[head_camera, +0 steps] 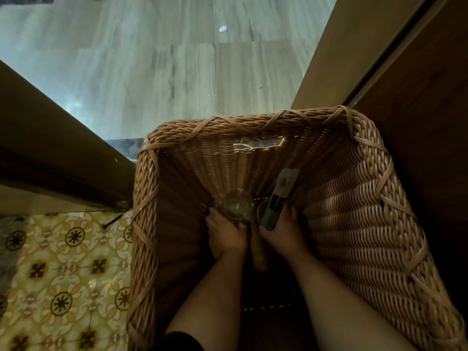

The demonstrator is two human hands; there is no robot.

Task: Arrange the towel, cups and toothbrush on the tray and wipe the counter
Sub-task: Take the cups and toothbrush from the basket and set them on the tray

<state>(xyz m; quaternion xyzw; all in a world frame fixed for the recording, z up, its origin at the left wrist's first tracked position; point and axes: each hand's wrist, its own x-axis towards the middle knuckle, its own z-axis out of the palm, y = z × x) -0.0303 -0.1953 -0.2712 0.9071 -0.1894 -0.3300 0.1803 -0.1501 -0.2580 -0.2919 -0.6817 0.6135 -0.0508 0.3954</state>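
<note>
Woven rattan basket (354,198), tall and deep, fills the lower middle of our view; its braided rim carries flat crossing bands, and a handle slot is cut into the far wall. Both our bare forearms reach down inside it. At the bottom, our left hand (225,234) is wrapped round a clear glass cup (234,205), which stands upright with its mouth facing up toward us. Just beside it, our right hand (281,231) grips the lower end of a packaged toothbrush (277,198), a long grey sleeve with dark print. Its long axis runs from our palm up and away, leaning against the far right inner wall, top end pointing toward the handle slot. A second round glass rim seems to show between the cup and the toothbrush, though it is too dim for us to be sure. The high basket walls close in on both hands from every side. Outside, grey wood-grain flooring (164,72) lies beyond the basket, with a small pale scrap (222,29) on it; a brown wooden ledge (50,138) runs on the left above yellow patterned tiles (63,274), and a wooden panel (417,72) stands close on the right.
</note>
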